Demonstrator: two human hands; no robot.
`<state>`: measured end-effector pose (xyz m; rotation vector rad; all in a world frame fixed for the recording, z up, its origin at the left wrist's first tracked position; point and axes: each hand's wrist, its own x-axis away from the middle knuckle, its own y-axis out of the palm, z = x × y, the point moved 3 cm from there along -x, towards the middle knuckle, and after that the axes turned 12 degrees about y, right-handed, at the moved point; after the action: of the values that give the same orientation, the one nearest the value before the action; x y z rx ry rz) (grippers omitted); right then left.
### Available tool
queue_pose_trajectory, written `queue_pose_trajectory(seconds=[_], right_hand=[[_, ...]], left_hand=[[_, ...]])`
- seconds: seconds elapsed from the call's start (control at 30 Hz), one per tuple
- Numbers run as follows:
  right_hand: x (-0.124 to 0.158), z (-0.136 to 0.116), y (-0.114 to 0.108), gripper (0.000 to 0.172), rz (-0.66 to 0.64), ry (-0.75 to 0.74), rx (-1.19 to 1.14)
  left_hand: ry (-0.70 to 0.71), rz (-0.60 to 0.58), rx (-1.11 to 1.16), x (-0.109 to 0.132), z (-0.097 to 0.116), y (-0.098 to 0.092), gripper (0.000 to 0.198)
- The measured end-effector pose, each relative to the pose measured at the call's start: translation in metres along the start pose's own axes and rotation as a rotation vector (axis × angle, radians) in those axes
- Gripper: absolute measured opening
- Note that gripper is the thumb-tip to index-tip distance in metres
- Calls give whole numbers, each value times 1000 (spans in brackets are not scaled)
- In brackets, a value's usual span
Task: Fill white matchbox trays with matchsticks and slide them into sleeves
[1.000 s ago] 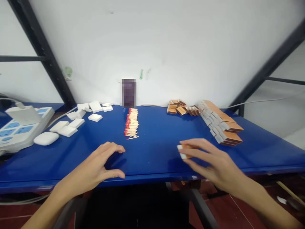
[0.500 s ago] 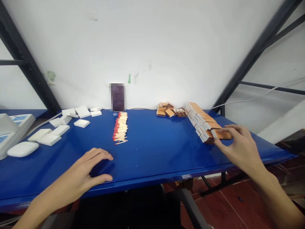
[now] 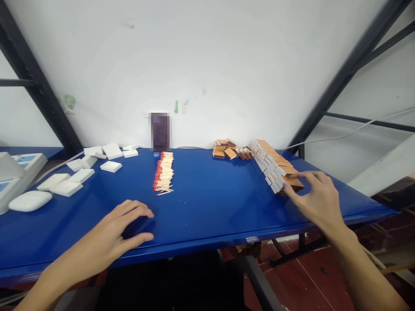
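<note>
At the right of the blue table, matchboxes lie in a long stacked block, their white ends facing left. My right hand is at the near end of this block, with thumb and fingers on either side of a matchbox that sits against the stack. My left hand rests near the table's front edge, fingers apart and holding nothing. Beyond it lies a heap of matches, red heads pointing left, a few loose ones at its near end.
More matchboxes lie loosely at the back by the wall. White blocks are scattered at the left, beside a rounded white object and a white device. A blurred dark rectangle stands behind the matches. Black metal posts flank the table.
My right hand has moved left, bringing the matchbox in against the near end of the stack. My left hand has stayed in place.
</note>
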<state>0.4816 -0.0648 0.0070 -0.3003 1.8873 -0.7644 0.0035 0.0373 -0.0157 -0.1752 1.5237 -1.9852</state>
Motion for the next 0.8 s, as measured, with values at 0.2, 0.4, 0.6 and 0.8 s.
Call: queue_pose_trajectory(seconds=[0.2, 0.4, 0.6, 0.8], right_hand=[[-10, 4, 8, 66, -135, 131, -17], [-15, 8, 24, 64, -149, 167, -20], [-10, 4, 23, 45, -121, 120, -40], [-9, -1, 19, 49, -117, 119, -18]], left_hand=[[-13, -3, -1, 0, 0, 0, 34], [-7, -1, 4, -2, 8, -5, 34], [170, 166, 15, -4, 26, -17, 20], [350, 125, 184, 14, 91, -21, 22]])
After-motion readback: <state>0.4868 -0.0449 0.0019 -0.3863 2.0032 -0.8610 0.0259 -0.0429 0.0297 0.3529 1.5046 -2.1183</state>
